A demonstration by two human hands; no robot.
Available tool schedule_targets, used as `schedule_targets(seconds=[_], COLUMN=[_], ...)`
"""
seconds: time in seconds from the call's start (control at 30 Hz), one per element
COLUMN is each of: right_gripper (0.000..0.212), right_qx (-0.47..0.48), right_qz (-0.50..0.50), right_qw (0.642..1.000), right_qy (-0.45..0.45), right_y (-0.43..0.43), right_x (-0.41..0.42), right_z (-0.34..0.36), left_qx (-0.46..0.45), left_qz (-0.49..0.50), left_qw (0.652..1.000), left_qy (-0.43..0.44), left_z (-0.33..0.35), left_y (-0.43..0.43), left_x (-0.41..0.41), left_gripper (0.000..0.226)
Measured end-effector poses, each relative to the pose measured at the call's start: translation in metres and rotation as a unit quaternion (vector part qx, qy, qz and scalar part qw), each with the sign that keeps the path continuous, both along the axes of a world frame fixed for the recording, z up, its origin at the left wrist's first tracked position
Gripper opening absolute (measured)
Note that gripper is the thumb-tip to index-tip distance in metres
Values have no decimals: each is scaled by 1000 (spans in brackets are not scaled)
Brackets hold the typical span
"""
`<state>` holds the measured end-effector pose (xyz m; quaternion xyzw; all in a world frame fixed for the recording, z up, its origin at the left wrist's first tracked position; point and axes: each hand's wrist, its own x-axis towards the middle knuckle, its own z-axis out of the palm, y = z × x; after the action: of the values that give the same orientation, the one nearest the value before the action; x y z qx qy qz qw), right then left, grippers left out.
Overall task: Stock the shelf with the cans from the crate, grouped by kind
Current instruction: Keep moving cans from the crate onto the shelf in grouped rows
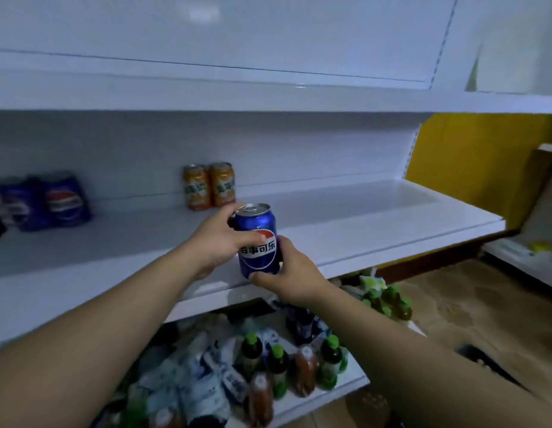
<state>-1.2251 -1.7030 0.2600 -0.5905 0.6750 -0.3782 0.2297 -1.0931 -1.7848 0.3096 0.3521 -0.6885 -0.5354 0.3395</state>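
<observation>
A blue cola can (258, 242) stands upright in the air just in front of the white middle shelf (361, 223). My left hand (219, 242) grips its upper left side with thumb across the label. My right hand (291, 273) holds its lower right side and base. Two orange cans (209, 186) stand side by side at the back of the shelf. A group of blue cola cans (46, 200) sits at the shelf's far left, blurred. The crate is not visible.
An upper white shelf (268, 97) overhangs the middle one. The lower shelf (345, 387) carries green-capped bottles (330, 362), packets and dark bottles. More green bottles (389, 301) stand on the floor at right. A yellow wall (472, 156) lies behind.
</observation>
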Motion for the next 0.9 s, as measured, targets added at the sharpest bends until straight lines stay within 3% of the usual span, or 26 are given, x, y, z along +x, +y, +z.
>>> schedule_targets(seconds=[0.23,0.37,0.47,0.57,0.77,0.9], right_gripper=[79,81,82,88,86,85], right_qx=[45,86,113,140,132,115], right_qz=[142,165,195,208,213,217], right_qw=[981,933,899,886,892,895], right_qy=[126,308,376,390,377,371], right_y=[-60,-84,-102,-117,-122,-125], right_x=[119,160,176,182,185,185], right_z=[-2,-6,-5,-3,-10,-10], left_qx=[-23,-21,-38,-67,-134,-197], left_qz=[136,188,211,211,228,268], left_qw=[990,982,976,974,955,910], left_qy=[-29,-29,-31,-52,-137,-248], left_z=[-1,-7,-9,-11,-11,-6], left_y=[-21,-31,-40,-51,-96,-137], left_x=[143,197,222,233,247,251], left_gripper=[59,61,69,78,69,63])
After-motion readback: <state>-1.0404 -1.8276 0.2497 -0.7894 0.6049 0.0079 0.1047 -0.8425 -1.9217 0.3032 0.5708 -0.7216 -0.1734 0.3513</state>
